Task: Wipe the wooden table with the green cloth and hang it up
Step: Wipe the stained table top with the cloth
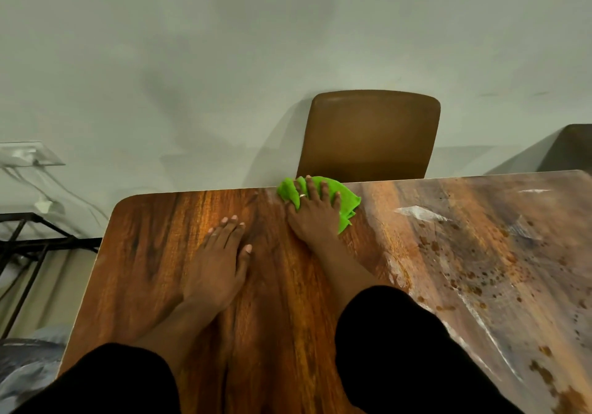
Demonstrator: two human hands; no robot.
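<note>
The wooden table (pixel 144 253) fills the lower part of the head view. Its left half looks clean and glossy. Its right half carries brown spots and whitish smears (pixel 480 272). A bunched green cloth (pixel 347 200) lies at the table's far edge, and my right hand (pixel 315 213) presses down on it with fingers spread over the fabric. My left hand (pixel 221 260) rests flat on the bare wood to the left of the cloth, fingers apart, holding nothing. Black sleeves cover both forearms.
A brown chair (pixel 371 135) stands behind the far edge, its back against the pale wall. A dark metal frame (pixel 28 247) stands left of the table, under a wall socket (pixel 25 154) with cables. Another dark piece of furniture (pixel 573 147) shows at the right edge.
</note>
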